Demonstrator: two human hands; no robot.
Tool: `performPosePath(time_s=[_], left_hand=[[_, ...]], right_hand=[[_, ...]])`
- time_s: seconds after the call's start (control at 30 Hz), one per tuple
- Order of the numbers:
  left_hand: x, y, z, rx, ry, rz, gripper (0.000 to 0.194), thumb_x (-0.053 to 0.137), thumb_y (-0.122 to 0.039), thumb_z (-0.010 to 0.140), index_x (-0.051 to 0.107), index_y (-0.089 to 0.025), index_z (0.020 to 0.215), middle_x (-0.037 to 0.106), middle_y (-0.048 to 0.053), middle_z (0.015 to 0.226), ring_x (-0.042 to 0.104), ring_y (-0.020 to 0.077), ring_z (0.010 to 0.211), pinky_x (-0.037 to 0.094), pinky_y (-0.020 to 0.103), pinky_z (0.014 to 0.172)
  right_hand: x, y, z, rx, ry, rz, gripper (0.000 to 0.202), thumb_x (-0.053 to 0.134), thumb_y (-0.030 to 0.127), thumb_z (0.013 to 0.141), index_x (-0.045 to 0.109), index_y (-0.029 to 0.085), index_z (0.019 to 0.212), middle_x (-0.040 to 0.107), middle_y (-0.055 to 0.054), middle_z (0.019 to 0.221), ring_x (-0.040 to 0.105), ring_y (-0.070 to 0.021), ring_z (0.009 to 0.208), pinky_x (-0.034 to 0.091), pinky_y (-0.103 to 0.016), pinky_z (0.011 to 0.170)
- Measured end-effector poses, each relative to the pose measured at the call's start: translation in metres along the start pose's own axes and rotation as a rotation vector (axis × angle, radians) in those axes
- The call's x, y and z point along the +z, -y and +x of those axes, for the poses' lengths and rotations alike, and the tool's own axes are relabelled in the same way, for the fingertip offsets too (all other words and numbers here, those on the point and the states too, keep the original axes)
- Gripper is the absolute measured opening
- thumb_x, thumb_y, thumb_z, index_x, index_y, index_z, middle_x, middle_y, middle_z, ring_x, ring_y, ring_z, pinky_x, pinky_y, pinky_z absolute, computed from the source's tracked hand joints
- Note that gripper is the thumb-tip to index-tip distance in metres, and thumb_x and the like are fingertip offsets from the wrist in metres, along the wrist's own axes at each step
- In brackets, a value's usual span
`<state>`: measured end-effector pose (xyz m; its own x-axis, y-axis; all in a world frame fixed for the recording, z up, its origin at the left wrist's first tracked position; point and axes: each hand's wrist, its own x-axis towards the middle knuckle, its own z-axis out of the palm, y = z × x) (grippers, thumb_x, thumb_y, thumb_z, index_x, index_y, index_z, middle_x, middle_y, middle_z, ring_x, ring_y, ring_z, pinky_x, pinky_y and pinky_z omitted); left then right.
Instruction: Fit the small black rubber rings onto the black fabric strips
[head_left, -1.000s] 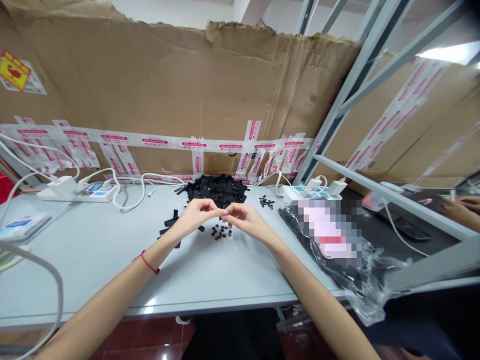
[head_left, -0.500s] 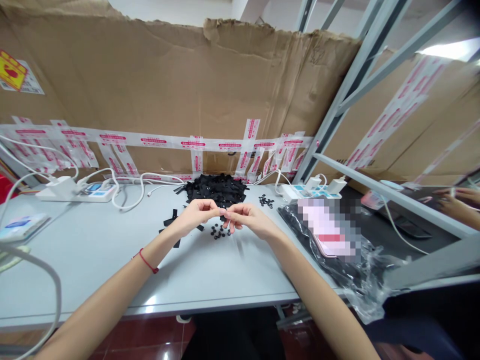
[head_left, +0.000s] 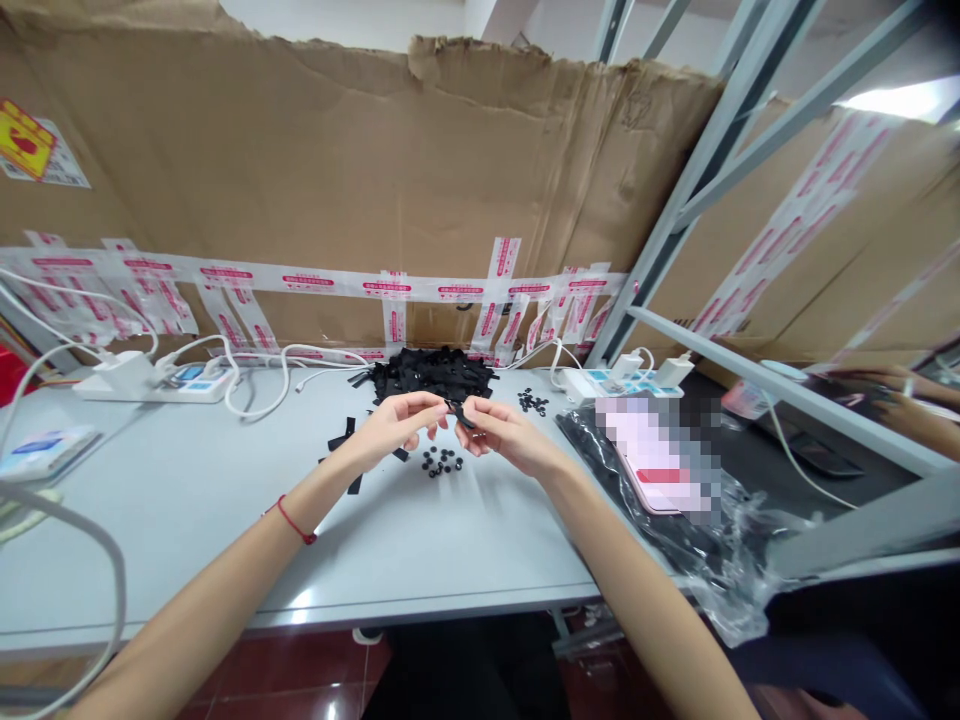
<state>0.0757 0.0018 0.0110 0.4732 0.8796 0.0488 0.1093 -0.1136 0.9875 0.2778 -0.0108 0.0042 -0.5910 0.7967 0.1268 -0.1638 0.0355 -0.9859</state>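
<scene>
Over the middle of the table, a small black strip (head_left: 461, 414) is pinched between my two hands. My left hand (head_left: 397, 425) closes thumb and forefinger at its left end. Round its right part the fingers of my right hand (head_left: 510, 437) are closed, hiding some of it. Just below the hands lies a small group of round black button-like pieces (head_left: 441, 461). Behind them is a heap of black strips (head_left: 431, 375), partly covered by my fingers. Several loose black strips (head_left: 343, 438) lie left of my left hand.
More tiny black pieces (head_left: 532, 402) lie right of the heap. A pink phone-shaped item (head_left: 660, 470), partly pixelated, rests on black plastic wrapping (head_left: 727, 530). Power strips (head_left: 187, 385) and white cables line the back. Another person's hand (head_left: 907, 400) shows beyond the metal frame (head_left: 787, 380).
My fingertips, pressed together before, are now slightly apart, and the black strip shows between them. The right hand has turned a little. The other person's hand at far right has moved.
</scene>
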Motion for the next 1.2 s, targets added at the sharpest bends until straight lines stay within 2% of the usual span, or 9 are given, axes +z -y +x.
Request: performPosePath(time_s=[0.13,0.43,0.73,0.8,0.87,0.97,1.03,1.13,1.2], left_hand=[[0.001,0.002,0.0,-0.007,-0.01,-0.028,0.037,0.063,-0.043,0.076,0.066,-0.017,0.102,0.062,0.005,0.084,0.052,0.0108,0.067,0.032,0.017,0.042],[0.005,0.003,0.0,0.023,0.009,0.017,0.023,0.058,-0.031,0.074,0.059,-0.017,0.092,0.06,0.003,0.083,0.06,0.0144,0.074,0.042,0.016,0.043],[0.018,-0.009,-0.013,0.303,-0.099,0.533,0.016,0.045,-0.03,0.086,0.054,-0.017,0.089,0.057,0.002,0.076,0.052,0.0122,0.064,0.038,0.019,0.044],[0.017,-0.006,-0.012,0.355,-0.105,0.634,0.015,0.042,-0.027,0.088,0.052,-0.018,0.085,0.056,0.002,0.075,0.05,0.0123,0.063,0.037,0.021,0.048],[0.016,-0.003,-0.011,0.394,-0.108,0.745,0.015,0.04,-0.026,0.088,0.05,-0.018,0.079,0.054,0.002,0.073,0.048,0.0129,0.063,0.036,0.023,0.053],[0.015,0.0,-0.009,0.34,-0.083,0.792,0.02,0.038,-0.027,0.087,0.044,-0.019,0.071,0.049,0.0,0.065,0.045,0.0132,0.058,0.034,0.026,0.056],[0.013,0.0,-0.008,0.244,-0.032,0.709,0.024,0.034,-0.029,0.088,0.041,-0.02,0.067,0.046,-0.002,0.06,0.043,0.0129,0.055,0.033,0.026,0.055],[0.01,0.0,-0.007,0.113,0.032,0.529,0.027,0.03,-0.029,0.088,0.039,-0.02,0.065,0.042,-0.003,0.055,0.041,0.0125,0.051,0.033,0.026,0.053],[0.008,0.001,-0.007,0.069,0.039,0.462,0.029,0.029,-0.032,0.089,0.038,-0.021,0.063,0.039,-0.004,0.054,0.038,0.0123,0.05,0.032,0.026,0.051]], right_hand=[[0.001,-0.001,0.001,0.022,0.011,-0.05,0.034,0.057,0.049,0.085,0.047,0.019,0.074,0.057,0.001,0.07,0.048,-0.008,0.056,0.034,-0.022,0.053],[0.003,-0.003,0.001,0.051,0.029,-0.144,0.035,0.056,0.052,0.084,0.051,0.018,0.075,0.057,0.001,0.07,0.052,-0.0084,0.059,0.039,-0.022,0.057],[0.004,0.0,0.001,0.059,0.034,-0.243,0.039,0.048,0.052,0.088,0.055,0.016,0.074,0.063,-0.002,0.069,0.054,-0.0089,0.056,0.038,-0.023,0.056],[0.005,-0.001,0.002,0.03,-0.015,-0.328,0.045,0.04,0.053,0.091,0.055,0.016,0.073,0.061,-0.002,0.068,0.054,-0.0095,0.055,0.039,-0.024,0.056],[0.007,-0.003,0.003,-0.031,-0.123,-0.447,0.041,0.045,0.054,0.089,0.056,0.016,0.079,0.059,-0.001,0.071,0.052,-0.0095,0.056,0.039,-0.024,0.054],[0.007,-0.006,0.001,-0.201,-0.258,-0.654,0.037,0.062,0.045,0.08,0.053,0.019,0.104,0.059,-0.002,0.089,0.051,-0.009,0.061,0.042,-0.024,0.056],[0.007,-0.007,0.0,-0.308,-0.224,-0.775,0.039,0.063,0.037,0.081,0.051,0.02,0.114,0.059,-0.004,0.096,0.053,-0.0101,0.065,0.044,-0.025,0.06],[0.005,-0.007,0.001,-0.391,-0.127,-0.903,0.027,0.056,0.029,0.085,0.056,0.021,0.111,0.063,-0.005,0.094,0.055,-0.0132,0.071,0.045,-0.027,0.065],[0.005,-0.007,0.002,-0.408,-0.141,-0.933,0.019,0.052,0.027,0.087,0.061,0.021,0.103,0.066,-0.005,0.091,0.056,-0.0141,0.071,0.045,-0.027,0.064]])
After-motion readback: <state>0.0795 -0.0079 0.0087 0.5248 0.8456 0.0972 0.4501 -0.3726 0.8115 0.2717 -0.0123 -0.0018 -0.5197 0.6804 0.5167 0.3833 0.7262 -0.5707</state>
